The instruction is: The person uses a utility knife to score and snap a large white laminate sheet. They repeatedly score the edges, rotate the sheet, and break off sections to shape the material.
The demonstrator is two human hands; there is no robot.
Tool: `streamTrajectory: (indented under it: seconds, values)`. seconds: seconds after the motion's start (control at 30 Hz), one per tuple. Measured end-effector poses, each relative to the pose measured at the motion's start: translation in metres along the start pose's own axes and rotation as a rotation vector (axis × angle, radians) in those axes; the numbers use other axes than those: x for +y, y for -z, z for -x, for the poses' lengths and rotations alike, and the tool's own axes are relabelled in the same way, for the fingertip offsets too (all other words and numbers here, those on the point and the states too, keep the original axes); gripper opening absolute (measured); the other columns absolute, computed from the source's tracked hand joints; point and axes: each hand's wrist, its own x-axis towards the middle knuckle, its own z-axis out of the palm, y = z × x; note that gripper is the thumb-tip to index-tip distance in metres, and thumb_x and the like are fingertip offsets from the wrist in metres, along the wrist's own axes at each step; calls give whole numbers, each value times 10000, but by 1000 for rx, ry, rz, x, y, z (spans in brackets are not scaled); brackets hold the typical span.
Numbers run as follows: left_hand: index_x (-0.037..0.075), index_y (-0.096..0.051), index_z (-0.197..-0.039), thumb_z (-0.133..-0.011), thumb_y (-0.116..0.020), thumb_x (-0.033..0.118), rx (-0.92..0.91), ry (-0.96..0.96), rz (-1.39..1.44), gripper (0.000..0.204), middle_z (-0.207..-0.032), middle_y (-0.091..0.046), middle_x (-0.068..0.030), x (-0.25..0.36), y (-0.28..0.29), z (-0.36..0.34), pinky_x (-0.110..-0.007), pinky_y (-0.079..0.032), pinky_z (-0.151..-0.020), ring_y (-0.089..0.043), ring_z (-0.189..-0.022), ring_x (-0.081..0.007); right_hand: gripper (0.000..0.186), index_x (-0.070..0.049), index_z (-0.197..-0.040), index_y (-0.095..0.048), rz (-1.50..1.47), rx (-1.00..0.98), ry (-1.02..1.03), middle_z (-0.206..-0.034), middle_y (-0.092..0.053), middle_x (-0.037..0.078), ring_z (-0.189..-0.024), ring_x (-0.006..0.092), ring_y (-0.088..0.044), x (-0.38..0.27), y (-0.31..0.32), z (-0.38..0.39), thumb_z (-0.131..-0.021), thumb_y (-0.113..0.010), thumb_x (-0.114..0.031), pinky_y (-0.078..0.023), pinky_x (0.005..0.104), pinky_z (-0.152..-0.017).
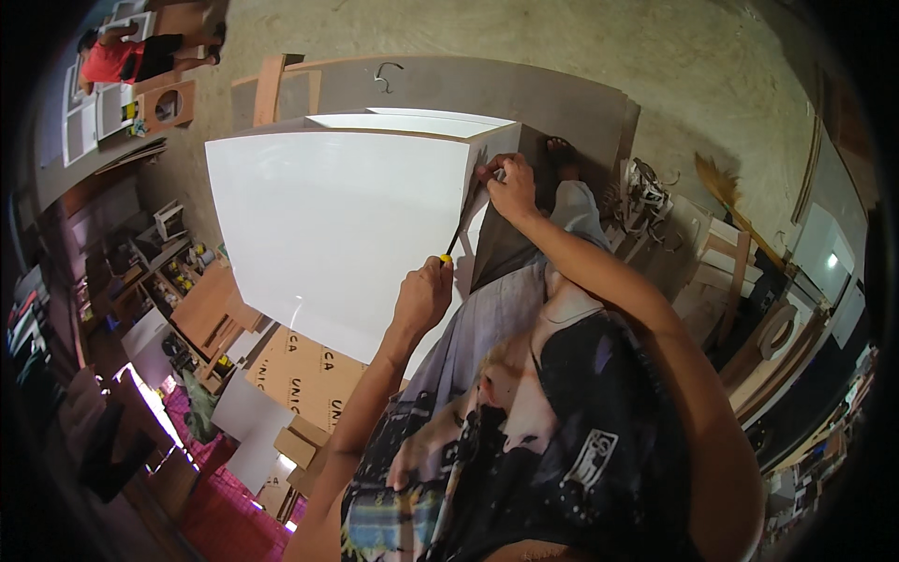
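A white-faced cabinet carcass (337, 220) fills the middle, open along its far top. My left hand (423, 295) is closed round a yellow-handled tool (446, 260), whose long dark shaft lies along the cabinet's right edge. Higher up at that corner, my right hand (511, 185) has its fingers pinched against the narrow side face; I cannot make out what, if anything, is between them.
A co-worker in red (117, 58) bends over white frames at top left. Cardboard sheets (281, 384) and wood offcuts (201, 304) lie left. A grey board (421, 84) lies beyond the cabinet. A broom (719, 183) and leaning panels (824, 253) stand right.
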Motion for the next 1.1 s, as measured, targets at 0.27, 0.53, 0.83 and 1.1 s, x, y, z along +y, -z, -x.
streamTrajectory:
  seconds: [0.27,0.53,0.83,1.1]
  values:
    - [-17,-578,-1039,-992,-497,219,-191,159,311,253,-798,-624,-171,5,23,1,-407,-516,-582,-613,-621,-280,334,-55,-935,-706,-105,-148,-141,-1070,-640,217,-974,354,-631,19,-15,13,-839,-743,-373,-491,418,-851]
    - [-14,-560,-1257,-901,-630,103,-78,-207,1011,381,-1202,-610,-157,49,114,6,-358,-559,-857,-671,-973,-232,395,-43,-983,-687,-197,-128,7,-1102,-643,219,-992,383,-636,14,-5,15,-894,-671,-427,-493,441,-867]
    - [-40,-514,-1173,-959,-665,283,-248,-235,737,417,-1024,-645,-127,53,138,11,-318,-564,-726,-699,-855,-200,151,-30,-975,-582,-846,-137,20,-906,-618,17,-809,97,-594,-54,80,-40,-1001,-606,-178,-507,270,-752]
    - [16,-555,-1098,-1016,-574,287,35,40,908,283,-681,-507,10,31,101,34,-244,-422,-492,-492,-541,-73,211,-5,-911,-622,-602,-500,234,-748,-656,20,-661,73,-601,-178,62,-71,-915,-722,-190,-476,233,-614]
